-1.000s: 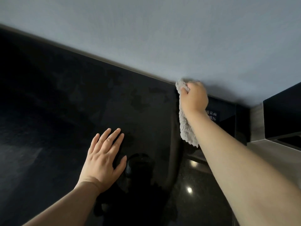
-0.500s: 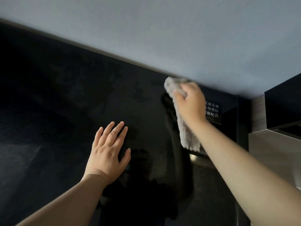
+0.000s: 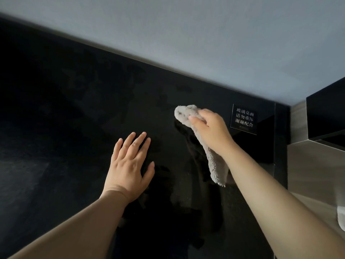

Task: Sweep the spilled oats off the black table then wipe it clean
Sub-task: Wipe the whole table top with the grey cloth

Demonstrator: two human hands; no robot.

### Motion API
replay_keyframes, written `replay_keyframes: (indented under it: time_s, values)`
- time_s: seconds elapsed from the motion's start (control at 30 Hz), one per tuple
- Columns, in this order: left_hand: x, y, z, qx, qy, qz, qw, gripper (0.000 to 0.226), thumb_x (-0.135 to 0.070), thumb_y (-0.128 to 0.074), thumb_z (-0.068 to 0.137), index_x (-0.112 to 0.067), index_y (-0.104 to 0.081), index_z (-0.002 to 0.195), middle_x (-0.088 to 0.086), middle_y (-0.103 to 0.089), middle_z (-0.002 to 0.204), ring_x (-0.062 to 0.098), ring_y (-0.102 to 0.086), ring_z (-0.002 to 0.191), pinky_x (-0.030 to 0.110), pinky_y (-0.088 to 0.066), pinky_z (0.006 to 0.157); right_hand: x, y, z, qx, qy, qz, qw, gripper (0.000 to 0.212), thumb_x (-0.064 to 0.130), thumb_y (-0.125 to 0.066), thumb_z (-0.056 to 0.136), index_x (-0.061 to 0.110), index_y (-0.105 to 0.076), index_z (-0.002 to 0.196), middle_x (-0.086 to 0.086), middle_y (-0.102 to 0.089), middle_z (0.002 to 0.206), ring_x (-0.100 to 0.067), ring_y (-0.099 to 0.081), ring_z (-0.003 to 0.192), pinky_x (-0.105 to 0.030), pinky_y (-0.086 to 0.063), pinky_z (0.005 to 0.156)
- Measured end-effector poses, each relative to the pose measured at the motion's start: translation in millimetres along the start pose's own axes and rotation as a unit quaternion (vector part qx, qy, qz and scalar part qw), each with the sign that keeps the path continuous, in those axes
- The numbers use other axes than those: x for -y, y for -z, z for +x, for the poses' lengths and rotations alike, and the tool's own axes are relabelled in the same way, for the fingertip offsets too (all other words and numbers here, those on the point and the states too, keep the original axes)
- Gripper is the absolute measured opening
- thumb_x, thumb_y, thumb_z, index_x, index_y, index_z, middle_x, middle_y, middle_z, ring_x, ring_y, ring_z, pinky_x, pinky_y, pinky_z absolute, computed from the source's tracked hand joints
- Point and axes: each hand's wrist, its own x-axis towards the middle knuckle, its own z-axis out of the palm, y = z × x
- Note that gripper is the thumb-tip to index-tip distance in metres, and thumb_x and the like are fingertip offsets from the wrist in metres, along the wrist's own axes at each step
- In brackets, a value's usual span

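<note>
While the left hand [image 3: 128, 165] lies flat on the black surface [image 3: 56, 128], palm down with its fingers straight and slightly spread and nothing in its hold, the right hand [image 3: 211, 131] grips a grey cloth [image 3: 186, 113] and presses its bunched upper end against the glossy top. The fingers of that hand curl over the cloth, and the loose tail of the fluffy fabric hangs out below the wrist, trailing toward the person along the inner forearm. The cloth sits in the far right part of the surface, short of the back edge where the top meets a pale grey wall [image 3: 205, 43], and a little left of a small black sign [image 3: 244, 119] with three rows of white characters. The two hands are near each other but apart, the left one closer to the person. Dull, patchy smears [image 3: 112, 86] show across the gloss beyond the left hand, and a darker glossy streak [image 3: 188, 146] runs just beside the cloth. To the right, past the edge of the surface, stand a grey wood-grain panel [image 3: 308, 165] and a black block [image 3: 326, 113] above it.
</note>
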Motion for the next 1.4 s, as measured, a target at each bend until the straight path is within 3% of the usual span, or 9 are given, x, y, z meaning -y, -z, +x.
replay_keyframes:
  time_s: [0.17, 0.33, 0.5, 0.6, 0.7, 0.8, 0.9, 1.17, 1.4]
  values:
    - [0, -1, 0, -0.006, 0.001, -0.001, 1.000, 0.063, -0.045, -0.035, 0.090, -0.012, -0.043, 0.144, 0.001, -0.033, 0.154, 0.023, -0.020, 0.146, 0.045, -0.011, 0.119, -16, 22, 54, -0.233, -0.102, -0.080, 0.964, 0.019, 0.022, -0.050, 0.094, 0.011, -0.054, 0.079, -0.011, -0.059, 0.096, -0.025, -0.051, 0.087, -0.033, -0.034, 0.071]
    - [-1, 0, 0, -0.011, 0.002, -0.002, 1.000, 0.062, -0.044, -0.036, 0.091, -0.012, -0.043, 0.143, 0.001, -0.034, 0.154, 0.024, -0.022, 0.145, 0.045, -0.011, 0.119, -26, -11, 61, -0.160, -0.068, -0.196, 0.965, 0.034, 0.017, -0.056, 0.091, 0.018, -0.062, 0.124, -0.001, -0.055, 0.130, -0.031, -0.046, 0.116, -0.043, -0.043, 0.091]
    - [-1, 0, -1, -0.011, 0.003, -0.005, 1.000, 0.061, -0.044, -0.035, 0.092, -0.013, -0.042, 0.144, 0.001, -0.033, 0.154, 0.023, -0.021, 0.146, 0.046, -0.011, 0.119, -13, -18, -15, -0.097, 0.045, -0.161, 0.981, 0.028, 0.014, -0.060, 0.090, 0.011, -0.067, 0.117, -0.002, -0.059, 0.121, -0.022, -0.055, 0.105, -0.028, -0.044, 0.086]
    - [-1, 0, 0, -0.012, 0.002, -0.010, 1.000, 0.061, -0.044, -0.034, 0.092, -0.012, -0.042, 0.144, 0.002, -0.033, 0.154, 0.024, -0.021, 0.146, 0.046, -0.011, 0.119, -7, -3, -57, -0.019, 0.056, -0.105, 0.993, 0.013, 0.019, -0.062, 0.090, 0.014, -0.068, 0.079, 0.008, -0.059, 0.089, -0.003, -0.054, 0.077, -0.014, -0.039, 0.069]
    - [-1, -1, -1, -0.012, 0.002, -0.007, 1.000, 0.062, -0.045, -0.033, 0.092, -0.013, -0.041, 0.144, 0.002, -0.033, 0.154, 0.024, -0.020, 0.146, 0.045, -0.009, 0.119, -4, 15, -49, -0.129, 0.002, -0.060, 0.990, 0.031, 0.017, -0.060, 0.089, 0.011, -0.043, 0.063, 0.000, -0.047, 0.070, -0.009, -0.041, 0.064, -0.020, -0.030, 0.058]
    - [1, -3, -1, -0.015, 0.004, -0.008, 1.000, 0.063, -0.047, -0.032, 0.092, -0.013, -0.041, 0.144, 0.001, -0.032, 0.155, 0.023, -0.019, 0.146, 0.044, -0.008, 0.120, -12, 8, -10, -0.210, -0.041, -0.115, 0.970, 0.012, 0.016, -0.056, 0.087, 0.013, -0.056, 0.075, -0.006, -0.055, 0.086, -0.019, -0.049, 0.079, -0.015, -0.031, 0.062]
    - [1, -4, -2, -0.021, 0.002, -0.010, 1.000, 0.063, -0.047, -0.031, 0.092, -0.013, -0.041, 0.145, 0.002, -0.032, 0.154, 0.024, -0.020, 0.146, 0.044, -0.009, 0.120, -15, -28, -6, -0.215, -0.082, -0.186, 0.955, 0.026, 0.017, -0.060, 0.085, 0.013, -0.068, 0.110, -0.007, -0.057, 0.122, -0.031, -0.052, 0.108, -0.030, -0.042, 0.084]
    - [1, 1, -5, -0.034, -0.009, -0.063, 0.997, 0.063, -0.050, -0.028, 0.094, -0.012, -0.044, 0.142, 0.003, -0.034, 0.154, 0.023, -0.019, 0.146, 0.044, -0.008, 0.121, 29, -66, -166, -0.101, 0.014, -0.160, 0.982, 0.033, 0.013, -0.065, 0.085, 0.012, -0.066, 0.117, 0.002, -0.058, 0.111, -0.014, -0.059, 0.098, -0.021, -0.048, 0.081]
    - [26, 19, -41, 0.019, -0.072, -0.116, 0.990, 0.065, -0.048, -0.025, 0.092, -0.009, -0.050, 0.138, 0.006, -0.037, 0.152, 0.025, -0.021, 0.146, 0.043, -0.007, 0.120, 46, -35, -144, -0.169, -0.061, -0.102, 0.978, 0.010, 0.014, -0.059, 0.087, 0.010, -0.061, 0.078, -0.002, -0.057, 0.093, -0.021, -0.056, 0.084, -0.026, -0.037, 0.069]
